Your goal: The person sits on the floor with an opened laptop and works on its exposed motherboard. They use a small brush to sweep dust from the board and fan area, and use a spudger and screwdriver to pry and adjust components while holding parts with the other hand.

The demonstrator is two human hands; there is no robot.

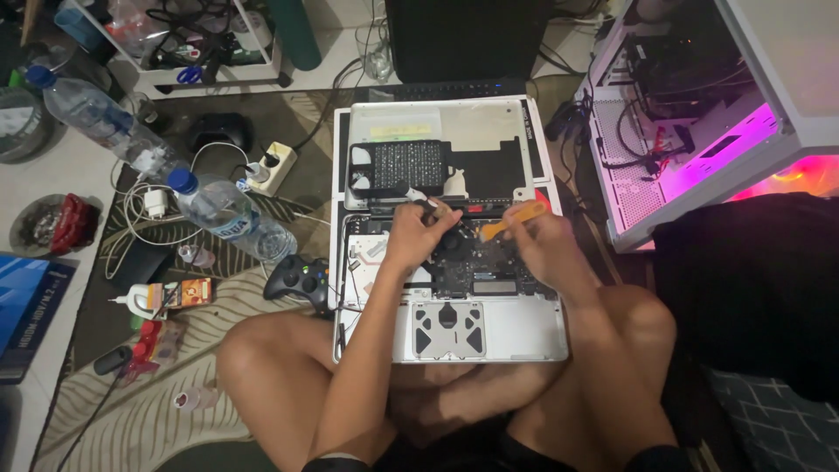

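1. Crossed legs [437, 402] lie nearest the camera; I sit on a patterned rug [175, 385], and the opened laptop [524, 332] rests on my shins and the floor.
2. Laptop's bottom cover [472, 122] is off and lies just beyond the chassis, inner face up.
3. Left hand [412, 238] is closed around a dark-handled screwdriver [418, 197], fingers curled tight, tip down near the round fan [452, 242].
4. Right hand [540, 240] pinches an orange pry tool [507, 220]; its thin end points left toward the fan. Fingers are folded shut on the handle.
5. Logic board [489, 267] shows between both hands; trackpad underside [447, 330] sits nearer me.
6. To my left: black game controller [299, 281], two plastic water bottles [229, 218], power strip [273, 166].
7. To my right: white PC case [690, 131], glowing pink inside.
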